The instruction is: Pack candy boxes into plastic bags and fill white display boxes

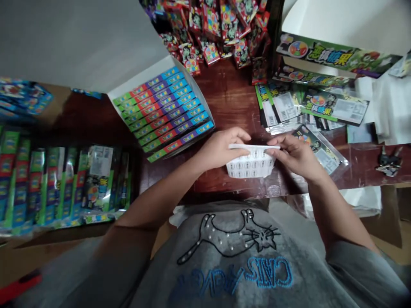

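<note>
Between my two hands is a white sheet of small round printed stickers (250, 167), bent over along its top edge. My left hand (224, 147) pinches its left end, thumb lying across the front. At the opposite end, my right hand (290, 154) grips the upper corner between thumb and fingers. Close to my left hand stands an open white display box (167, 113) filled with rows of colourful small boxes. Just beyond my right hand lies a clear packet with a printed card (324, 152).
Red candy packets (212, 25) are piled at the back. Several flat printed packets (334, 105) lie right, before an open green-black carton (340, 55). Keys (389, 161) rest at the right edge. A container of packed boxes (48, 184) is at the left.
</note>
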### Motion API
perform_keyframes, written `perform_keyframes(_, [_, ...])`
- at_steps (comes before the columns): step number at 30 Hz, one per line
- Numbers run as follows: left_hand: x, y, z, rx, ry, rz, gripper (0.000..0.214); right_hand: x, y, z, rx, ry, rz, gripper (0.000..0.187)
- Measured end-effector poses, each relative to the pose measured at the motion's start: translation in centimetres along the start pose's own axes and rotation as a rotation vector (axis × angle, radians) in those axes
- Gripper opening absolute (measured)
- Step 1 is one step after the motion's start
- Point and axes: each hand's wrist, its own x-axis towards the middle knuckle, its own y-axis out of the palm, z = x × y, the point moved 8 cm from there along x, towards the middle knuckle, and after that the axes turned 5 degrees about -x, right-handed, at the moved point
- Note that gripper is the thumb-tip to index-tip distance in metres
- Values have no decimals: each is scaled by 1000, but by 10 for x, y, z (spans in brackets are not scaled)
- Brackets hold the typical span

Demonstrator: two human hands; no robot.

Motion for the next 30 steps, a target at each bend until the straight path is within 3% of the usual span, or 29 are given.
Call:
perform_keyframes(4, [-8, -5, 21, -209, -140, -64, 23, -2, 5, 4, -2, -43, -41, 26])
perform_keyframes(9, [-19, -10, 19, -232, -11, -231, 48, 3, 7, -13, 70, 11, -199, 28])
perform_keyframes(12, [-24, -15, 22, -236, 15, -353, 27, 6, 5, -18, 110, 13, -252, 36])
perform_keyframes(15, [-26, -18, 29, -209, -18, -433, 40, 9, 3, -23, 176, 29, -289, 39])
perform_keyframes(17, [-26, -18, 35, -207, -57, -460, 46, 11, 5, -29, 239, 68, -260, 39])
perform_keyframes(20, [-22, -13, 41, -313, -79, -438, 31, 11, 11, -36, 343, 120, -213, 39])
perform_keyframes(24, [-17, -7, 44, -403, -80, -447, 23, 8, 16, -41, 432, 177, -243, 43])
perform_keyframes(28, [-15, -7, 53, -338, -150, -500, 31, 3, 12, -45, 341, 199, -360, 50])
perform_keyframes(30, [-17, -12, 53, -160, -152, -541, 41, 1, 7, -46, 185, 191, -391, 57])
